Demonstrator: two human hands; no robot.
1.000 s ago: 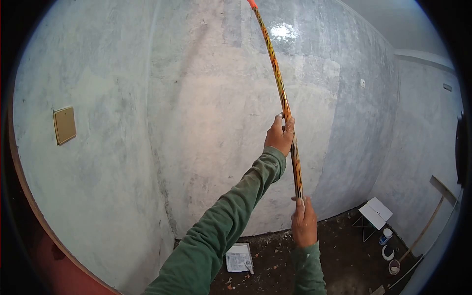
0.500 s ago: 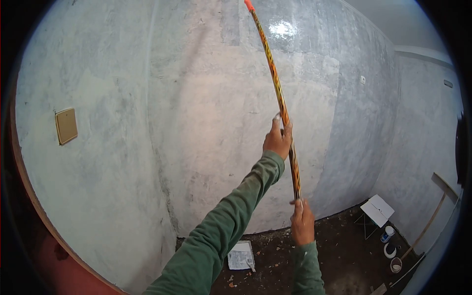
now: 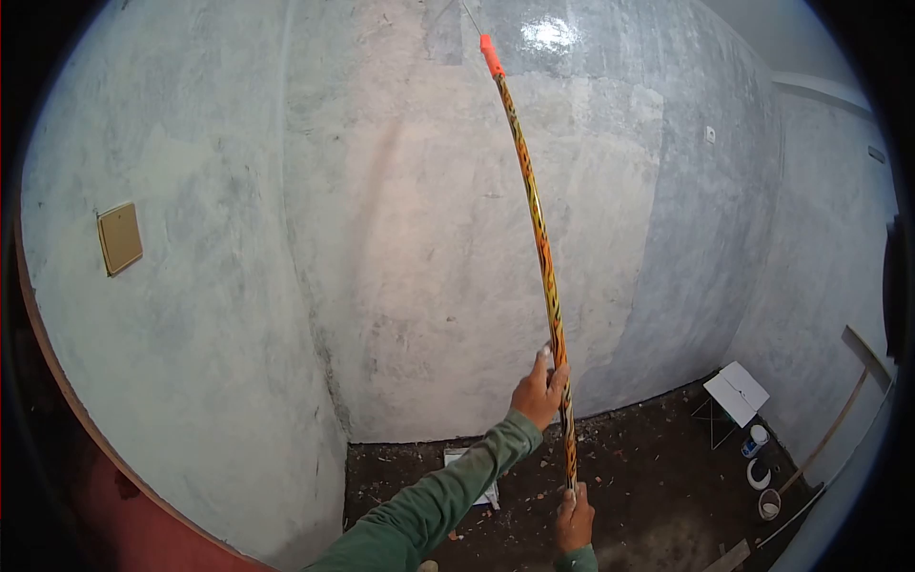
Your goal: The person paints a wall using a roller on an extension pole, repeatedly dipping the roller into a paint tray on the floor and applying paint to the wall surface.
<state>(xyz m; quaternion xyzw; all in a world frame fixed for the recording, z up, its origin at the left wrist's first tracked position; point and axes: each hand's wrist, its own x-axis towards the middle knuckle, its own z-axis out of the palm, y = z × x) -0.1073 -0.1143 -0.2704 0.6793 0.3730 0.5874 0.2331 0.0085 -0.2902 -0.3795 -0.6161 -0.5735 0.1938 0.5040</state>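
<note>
A long, yellow, orange and black patterned paint roller pole [image 3: 539, 224] runs up in front of the pale wall, tilted a little to the left. At its top are an orange-red handle [image 3: 491, 57] and a thin metal rod; whatever the rod carries lies beyond the upper edge. My left hand [image 3: 540, 391] is wrapped round the lower part of the pole. Below it, my right hand [image 3: 575, 520] is closed on the pole's bottom end.
A wall switch [image 3: 120, 239] is at left, a small socket [image 3: 710, 134] at right. On the dark, debris-strewn floor stand a white-topped folding table [image 3: 737, 393], a paint can [image 3: 754, 440] and a small bucket [image 3: 769, 504]. A long-handled tool [image 3: 831, 429] leans in the right corner.
Both hands have moved down, drawing the pole lower. Its whole orange-red handle and part of the metal rod now show at the top.
</note>
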